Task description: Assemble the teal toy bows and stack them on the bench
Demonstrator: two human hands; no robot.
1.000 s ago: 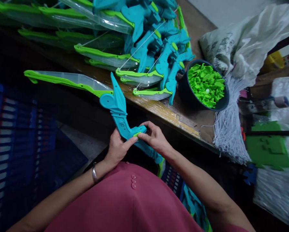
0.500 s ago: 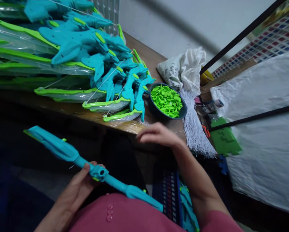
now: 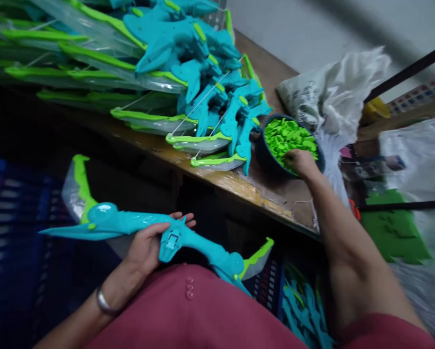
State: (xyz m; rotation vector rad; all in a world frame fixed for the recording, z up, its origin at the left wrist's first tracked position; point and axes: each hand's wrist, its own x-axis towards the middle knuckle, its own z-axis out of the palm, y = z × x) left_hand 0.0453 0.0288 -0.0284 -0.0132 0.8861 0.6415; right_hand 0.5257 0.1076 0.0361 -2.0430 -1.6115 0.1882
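Observation:
My left hand [image 3: 147, 245] is wrapped round the middle of a turquoise toy bow [image 3: 208, 246], held in front of my shirt. Lime-green limbs with clear plastic stick out at both ends of it, and no string shows on it. My right hand [image 3: 302, 164] reaches into a dark round bowl [image 3: 264, 162] on the table, its fingers bent down among small lime-green plastic pieces [image 3: 290, 135]. Its fingertips are closed together, and anything between them is hidden.
Strung turquoise and green bows [image 3: 188, 68] lie piled on the wooden table [image 3: 235, 186]. Behind the bowl sits a white sack [image 3: 308, 97] beside a bundle of white strings [image 3: 332, 160]. A crate at my lower right holds more turquoise parts [image 3: 304, 305]. A green mat [image 3: 395, 225] is at right.
My right hand has moved from the table edge forward into the bowl. The bow in my left hand has turned, so its green limbs now show. The view has shifted left.

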